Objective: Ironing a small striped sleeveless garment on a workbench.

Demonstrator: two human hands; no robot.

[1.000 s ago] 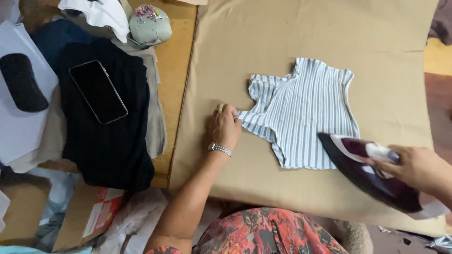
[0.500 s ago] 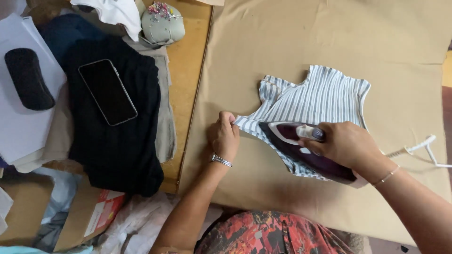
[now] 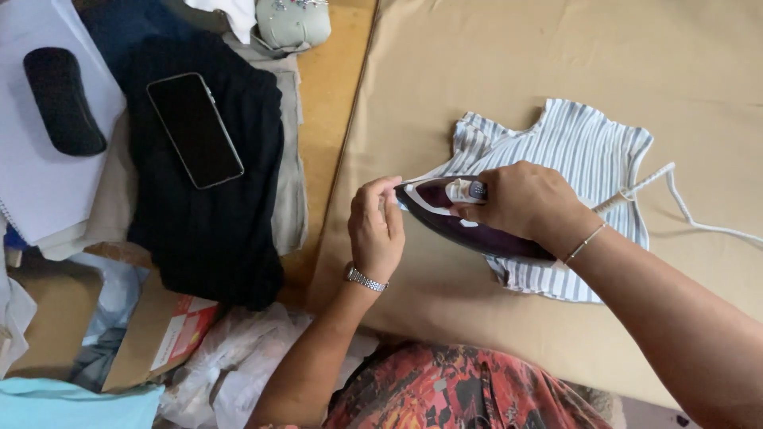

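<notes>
A small blue-and-white striped garment (image 3: 584,151) lies flat on a tan padded ironing surface (image 3: 509,71). My right hand (image 3: 520,199) grips the handle of a dark purple and white iron (image 3: 457,218), which rests on the garment's left part with its tip pointing left. Its white cord (image 3: 683,202) trails off to the right. My left hand (image 3: 376,226), with a metal watch on the wrist, pinches the garment's left edge just in front of the iron's tip.
To the left lies a stack of folded clothes with a black garment (image 3: 214,214) on top and a black phone (image 3: 195,129) on it. A black case (image 3: 63,99) sits on white paper, a pincushion (image 3: 292,22) at the top, and boxes and plastic bags (image 3: 207,357) below.
The iron came from the lower right onto the garment and slid left across it toward my left hand. My left hand kept hold of the garment's left edge.
</notes>
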